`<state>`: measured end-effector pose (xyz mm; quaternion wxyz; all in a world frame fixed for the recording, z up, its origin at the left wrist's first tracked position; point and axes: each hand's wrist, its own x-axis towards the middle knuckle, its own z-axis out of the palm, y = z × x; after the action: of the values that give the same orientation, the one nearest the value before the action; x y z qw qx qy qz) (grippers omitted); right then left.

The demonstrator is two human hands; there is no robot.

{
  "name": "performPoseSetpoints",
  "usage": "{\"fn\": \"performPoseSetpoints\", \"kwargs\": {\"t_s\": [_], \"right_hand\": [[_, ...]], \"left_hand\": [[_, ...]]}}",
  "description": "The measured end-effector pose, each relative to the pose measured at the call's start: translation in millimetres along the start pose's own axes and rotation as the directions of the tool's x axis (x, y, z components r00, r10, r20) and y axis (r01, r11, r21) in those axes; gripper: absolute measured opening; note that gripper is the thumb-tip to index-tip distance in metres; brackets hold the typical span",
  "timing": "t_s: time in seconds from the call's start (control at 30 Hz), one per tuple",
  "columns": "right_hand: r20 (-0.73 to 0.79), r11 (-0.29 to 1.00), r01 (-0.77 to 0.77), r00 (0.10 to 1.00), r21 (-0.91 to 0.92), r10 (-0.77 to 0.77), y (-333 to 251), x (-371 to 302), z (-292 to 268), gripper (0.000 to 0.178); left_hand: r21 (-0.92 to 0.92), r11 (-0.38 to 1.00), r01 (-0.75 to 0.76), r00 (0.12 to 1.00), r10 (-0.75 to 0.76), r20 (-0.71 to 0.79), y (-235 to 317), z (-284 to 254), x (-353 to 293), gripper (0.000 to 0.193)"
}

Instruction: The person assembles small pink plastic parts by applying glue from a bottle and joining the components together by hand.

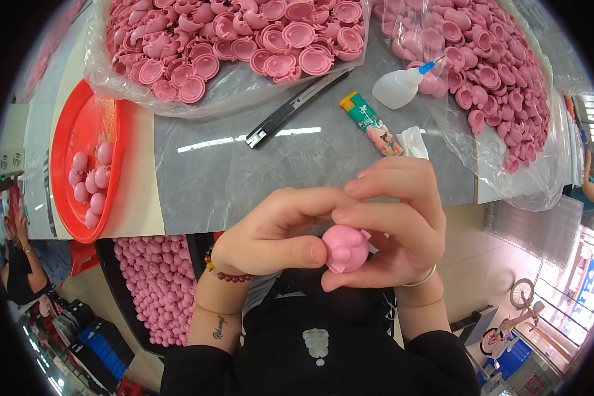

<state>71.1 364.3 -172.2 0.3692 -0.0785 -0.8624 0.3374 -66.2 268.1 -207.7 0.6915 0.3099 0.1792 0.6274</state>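
Note:
A small round pink plastic pig head (347,249) is held between both hands, in front of my chest and just off the table's near edge. My left hand (284,231) presses its thumb on the ball's left side, its fingers curled behind. From the right, my right hand (399,221) grips it with thumb below and fingers above and behind. Beyond the hands lie a green and yellow lighter (371,124), a black utility knife (297,109) and a white squeeze bottle with a blue tip (397,88). A crumpled white tissue (412,142) lies by my right fingers.
Clear plastic bags of pink half shells spread at the back left (244,49) and back right (495,72). A red tray (114,158) with several pink balls sits at the left. Below the table edge, a black crate (122,287) holds many pink balls. Another person's arm (30,257) shows far left.

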Motion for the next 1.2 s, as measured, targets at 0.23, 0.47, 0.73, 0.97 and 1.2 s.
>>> {"fn": "performPoseSetpoints", "kwargs": {"t_s": [0.23,0.47,0.73,0.97,1.2], "right_hand": [[-0.110,0.999,-0.039,0.993,0.010,0.039,9.7,-6.3,-2.1,0.079],[-0.530,0.949,-0.315,0.805,0.001,0.268,35.5,4.1,-23.7,0.056],[-0.292,0.868,-0.478,0.856,-0.135,0.426,64.8,19.8,-26.0,0.041],[-0.327,0.904,-0.413,0.844,0.110,0.426,42.2,4.9,-31.8,0.026],[-0.333,0.862,-0.328,0.822,0.386,0.462,29.3,-24.7,-29.3,0.029]], "left_hand": [[0.222,0.942,-0.250,0.960,0.271,-0.071,-0.1,1.7,-0.3,0.044],[0.797,0.439,-0.414,0.866,0.460,0.196,14.6,-3.4,-10.5,0.042],[0.991,0.103,-0.083,0.904,0.427,0.031,32.8,21.6,-29.6,0.026],[0.631,-0.331,0.701,0.498,0.862,-0.101,101.1,-7.5,-78.0,0.021],[0.487,-0.412,0.770,0.461,0.887,0.022,120.2,-33.5,-74.6,0.024]]}}
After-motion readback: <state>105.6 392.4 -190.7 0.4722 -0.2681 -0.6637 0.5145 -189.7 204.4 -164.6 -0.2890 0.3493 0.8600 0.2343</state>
